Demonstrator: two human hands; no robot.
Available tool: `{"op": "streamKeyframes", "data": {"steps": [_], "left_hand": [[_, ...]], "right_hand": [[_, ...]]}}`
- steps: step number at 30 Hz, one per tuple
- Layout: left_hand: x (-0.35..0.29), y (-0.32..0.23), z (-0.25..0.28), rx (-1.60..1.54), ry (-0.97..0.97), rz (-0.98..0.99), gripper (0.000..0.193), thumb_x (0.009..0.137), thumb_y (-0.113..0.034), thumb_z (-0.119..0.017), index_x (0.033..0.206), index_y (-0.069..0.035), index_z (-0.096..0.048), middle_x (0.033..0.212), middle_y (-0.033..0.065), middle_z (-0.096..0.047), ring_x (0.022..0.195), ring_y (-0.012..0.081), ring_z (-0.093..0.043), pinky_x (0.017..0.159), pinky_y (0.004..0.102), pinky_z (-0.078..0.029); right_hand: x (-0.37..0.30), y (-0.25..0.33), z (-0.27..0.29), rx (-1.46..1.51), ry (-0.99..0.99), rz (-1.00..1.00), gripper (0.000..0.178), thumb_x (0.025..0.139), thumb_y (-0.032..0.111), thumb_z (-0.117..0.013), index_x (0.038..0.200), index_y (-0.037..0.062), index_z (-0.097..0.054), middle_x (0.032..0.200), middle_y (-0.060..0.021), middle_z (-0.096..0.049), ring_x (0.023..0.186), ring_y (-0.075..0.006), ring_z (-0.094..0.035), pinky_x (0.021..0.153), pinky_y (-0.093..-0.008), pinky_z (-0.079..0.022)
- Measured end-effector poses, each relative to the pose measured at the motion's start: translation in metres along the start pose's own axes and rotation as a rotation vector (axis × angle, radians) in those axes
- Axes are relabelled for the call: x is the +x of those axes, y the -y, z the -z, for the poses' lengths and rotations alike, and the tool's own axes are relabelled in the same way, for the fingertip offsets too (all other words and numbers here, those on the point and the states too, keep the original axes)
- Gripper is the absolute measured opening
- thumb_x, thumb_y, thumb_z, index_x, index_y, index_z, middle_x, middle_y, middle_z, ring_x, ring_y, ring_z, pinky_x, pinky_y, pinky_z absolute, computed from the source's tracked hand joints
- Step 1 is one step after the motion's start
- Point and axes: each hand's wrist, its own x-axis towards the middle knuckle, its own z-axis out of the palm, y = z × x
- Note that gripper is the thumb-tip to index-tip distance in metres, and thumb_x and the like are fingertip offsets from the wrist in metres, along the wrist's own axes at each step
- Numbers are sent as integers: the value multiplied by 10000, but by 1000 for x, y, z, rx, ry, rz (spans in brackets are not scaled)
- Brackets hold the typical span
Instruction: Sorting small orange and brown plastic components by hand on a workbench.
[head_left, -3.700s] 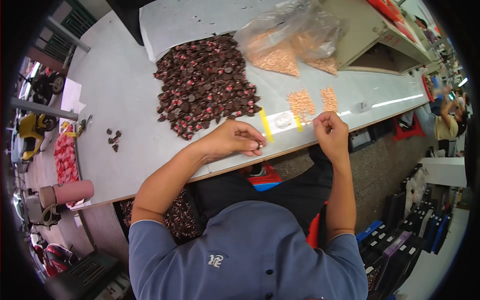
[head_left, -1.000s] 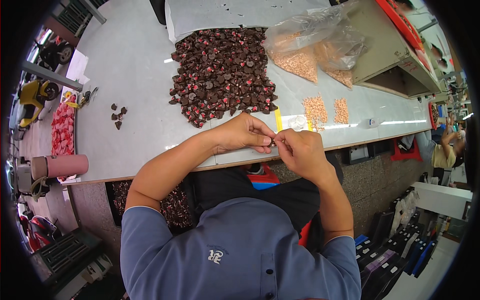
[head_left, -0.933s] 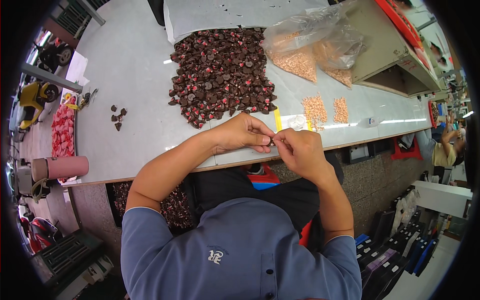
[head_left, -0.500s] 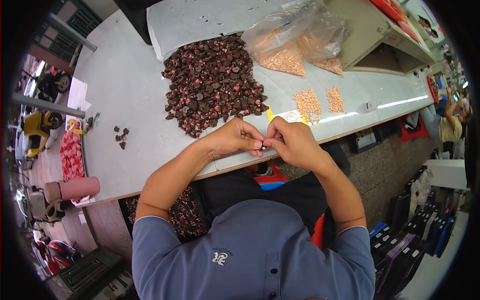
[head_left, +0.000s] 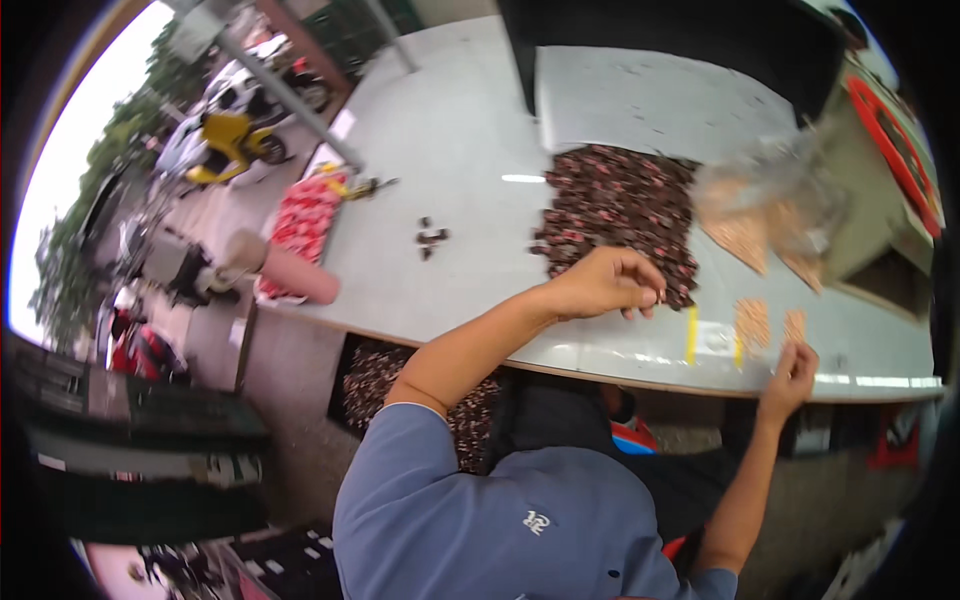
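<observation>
My left hand [head_left: 610,285] is closed in a pinch over the near edge of a wide heap of small dark brown pieces [head_left: 615,210], many with red marks. A small dark piece sits at its fingertips, mostly hidden by them; a light speck shows there. Farther right, my right hand [head_left: 790,380] has its fingertips bent together at the near end of a small patch of beige pieces [head_left: 795,325]. What they pinch is hidden and blurred. Beside that lies a larger patch of the same beige pieces [head_left: 752,325].
Clear plastic bags of beige pieces [head_left: 735,220] lie behind, next to a grey-green box [head_left: 880,240]. Yellow tape strips [head_left: 691,335] mark the near table edge. Several dark pieces [head_left: 430,238] lie apart at left. A pink bottle [head_left: 300,275] and a red-and-white bag [head_left: 305,220] are at the left edge.
My hands, together on a small dark piece before, have come apart. The right has gone rightward to the small beige patch; the left stays pinched by the dark heap. The view has swung left.
</observation>
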Motion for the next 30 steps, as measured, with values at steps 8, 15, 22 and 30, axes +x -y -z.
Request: {"op": "streamKeyframes", "data": {"steps": [8, 15, 22, 30], "left_hand": [[-102, 31, 156, 1498, -1013, -143, 363, 795, -75, -678, 1154, -52, -624, 972, 73, -694, 1097, 296, -548, 892, 418, -440], [-112, 19, 144, 1713, -1031, -143, 346, 796, -101, -697, 1130, -64, -614, 1048, 77, -642, 1088, 301, -557, 884, 418, -446], [-71, 29, 107, 1235, -456, -156, 274, 818, -79, -698, 1081, -64, -621, 972, 98, -588, 881, 270, -626, 784, 352, -501], [-60, 41, 111, 1098, -463, -244, 175, 800, -35, -693, 972, -21, -664, 891, 134, -614, 854, 299, -602, 760, 364, -486]], "right_hand": [[0, 3, -25, 56, 19, 26, 118, 950, 119, -594, 970, 6, -568, 772, 21, -527, 680, -53, -453, 614, -215, -363], [-2, 9, -28, 55, 9, 46, 113, 945, 118, -602, 960, 9, -576, 755, 31, -520, 661, -51, -440, 601, -214, -353], [-1, 7, -28, 56, 35, 17, 121, 938, 111, -607, 968, -1, -573, 764, 18, -549, 658, -53, -464, 592, -212, -367], [-5, 11, -13, 2, -26, 42, 103, 929, 96, -614, 981, 9, -592, 791, -8, -595, 682, -67, -522, 595, -222, -419]]}}
